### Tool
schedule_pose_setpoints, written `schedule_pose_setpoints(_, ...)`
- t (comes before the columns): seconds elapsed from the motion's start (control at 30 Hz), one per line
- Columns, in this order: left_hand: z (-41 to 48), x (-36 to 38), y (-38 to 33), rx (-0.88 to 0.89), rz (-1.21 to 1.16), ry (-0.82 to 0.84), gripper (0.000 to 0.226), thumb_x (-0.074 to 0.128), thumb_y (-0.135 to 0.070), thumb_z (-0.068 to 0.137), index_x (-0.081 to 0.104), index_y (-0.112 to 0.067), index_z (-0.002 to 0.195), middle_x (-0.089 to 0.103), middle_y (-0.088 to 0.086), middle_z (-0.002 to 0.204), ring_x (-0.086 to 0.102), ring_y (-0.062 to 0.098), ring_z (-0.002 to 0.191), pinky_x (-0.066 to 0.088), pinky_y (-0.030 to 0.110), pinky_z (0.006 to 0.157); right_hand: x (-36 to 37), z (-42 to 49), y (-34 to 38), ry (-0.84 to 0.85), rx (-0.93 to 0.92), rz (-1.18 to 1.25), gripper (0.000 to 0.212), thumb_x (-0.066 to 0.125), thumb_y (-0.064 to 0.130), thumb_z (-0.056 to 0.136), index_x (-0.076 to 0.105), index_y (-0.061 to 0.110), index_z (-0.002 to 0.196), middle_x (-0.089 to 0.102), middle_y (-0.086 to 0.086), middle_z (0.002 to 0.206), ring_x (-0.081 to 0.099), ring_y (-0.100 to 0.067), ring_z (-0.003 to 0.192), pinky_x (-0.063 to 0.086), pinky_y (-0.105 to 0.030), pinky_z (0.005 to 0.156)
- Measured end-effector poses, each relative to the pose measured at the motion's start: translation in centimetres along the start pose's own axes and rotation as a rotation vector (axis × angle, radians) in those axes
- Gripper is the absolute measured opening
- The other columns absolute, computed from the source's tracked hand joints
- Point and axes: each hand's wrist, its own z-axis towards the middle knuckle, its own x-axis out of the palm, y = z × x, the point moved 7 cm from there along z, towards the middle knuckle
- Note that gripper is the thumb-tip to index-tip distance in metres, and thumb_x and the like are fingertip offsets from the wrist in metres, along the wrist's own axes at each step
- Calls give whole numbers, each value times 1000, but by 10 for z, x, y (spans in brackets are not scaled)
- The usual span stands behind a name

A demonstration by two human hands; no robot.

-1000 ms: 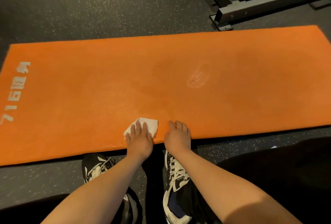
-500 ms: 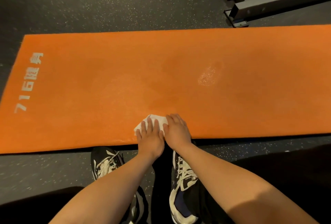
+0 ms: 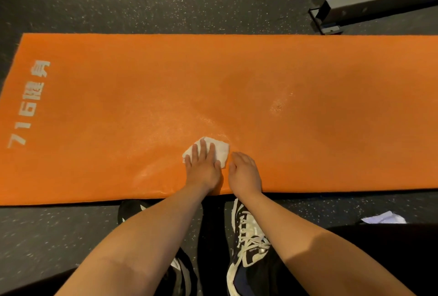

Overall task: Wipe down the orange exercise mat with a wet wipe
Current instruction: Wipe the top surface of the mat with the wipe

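My left hand [image 3: 203, 169] pressed the wipe [image 3: 221, 151], fingers straight, at the near edge of the mat [image 3: 118, 94]. My right hand [image 3: 244, 173] lay relaxed beside it. Overlapping, even strokes seemed best.

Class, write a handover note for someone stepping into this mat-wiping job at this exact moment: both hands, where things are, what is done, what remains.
Left hand: fingers straight, pressing the folded white wet wipe flat onto the orange rectangular exercise mat, near its front edge, about mid-length.
Right hand: holds nothing and rests on the mat just right of the wipe.
Done: a damp sheen shows around the mat's middle.
Left: the lettered left end and the right end look dry, so they probably need wiping next.
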Motion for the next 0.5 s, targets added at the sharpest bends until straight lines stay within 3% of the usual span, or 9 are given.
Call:
schedule_pose_setpoints(0.07,-3,6,-13,139,34,24,58,21,-41,108,0,-28,161,-21,-1,166,-22,23,152,-10,48,123,-2,2,-3,-37,34,46,45,35,22,108,44,13,151,41,-4,157,32,-22,144,26,-36,120)
schedule_pose_setpoints(0.13,-2,5,-11,169,76,13,57,19,-43,108,1,-31,161,-19,-3,166,-21,22,152,-11,47,123,0,1,-2,-35,29,23,45,35,21,107,43,12,151,39,-4,158,30,-23,145,25,-37,121)
schedule_pose_setpoints(0.3,17,-14,16,-76,69,-30,61,20,-43,106,-7,-30,160,-24,3,165,-24,33,151,-8,52,122,5,-5,-2,16,-38,-15,46,38,25,109,42,12,153,31,-4,163,21,-23,151,21,-35,123)
schedule_pose_setpoints(0.5,-5,11,-30,195,93,55,58,18,-42,108,-1,-30,161,-21,1,166,-22,22,152,-9,47,124,-9,-6,-18,-166,130,217,45,37,15,106,45,11,150,34,-4,161,29,-23,148,25,-37,122)
